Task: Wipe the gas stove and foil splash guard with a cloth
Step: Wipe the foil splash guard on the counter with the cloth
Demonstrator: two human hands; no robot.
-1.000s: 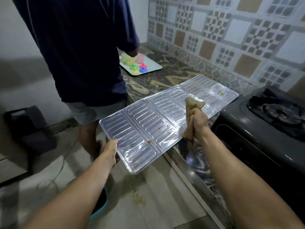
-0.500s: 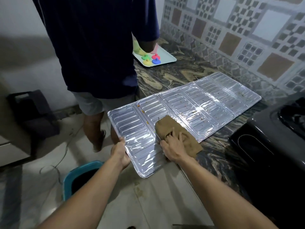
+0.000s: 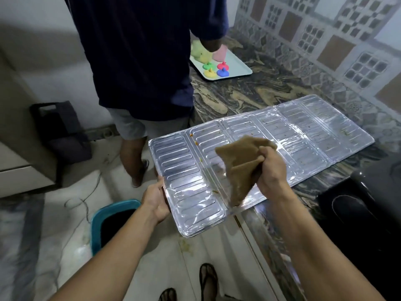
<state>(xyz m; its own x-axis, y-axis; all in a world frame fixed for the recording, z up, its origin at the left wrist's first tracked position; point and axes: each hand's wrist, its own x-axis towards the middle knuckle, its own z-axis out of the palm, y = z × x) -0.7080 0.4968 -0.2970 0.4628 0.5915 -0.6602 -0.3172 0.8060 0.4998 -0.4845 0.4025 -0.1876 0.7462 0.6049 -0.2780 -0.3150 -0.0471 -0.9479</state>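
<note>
Splash guard (image 3: 271,148) on counter (image 3: 249,94), overhanging bucket (image 3: 112,224).

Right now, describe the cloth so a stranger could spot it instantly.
Find the long silver foil splash guard lying across the marble counter. Above its middle, the right hand grips a bunched cloth. It is the only soft, brown thing among shiny ribbed metal.

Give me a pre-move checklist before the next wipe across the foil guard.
1. Cloth gripped by right hand: ok.
2. Left hand steadying the splash guard at its near edge: ok.
3. Guard fully supported: not ok, its near end overhangs the countertop.
4. Stains left to wipe: not ok, orange spots remain near the far edge.
5. Cloth flat on the foil: not ok, bunched and hanging.
6. Cloth damp: cannot tell.
</note>
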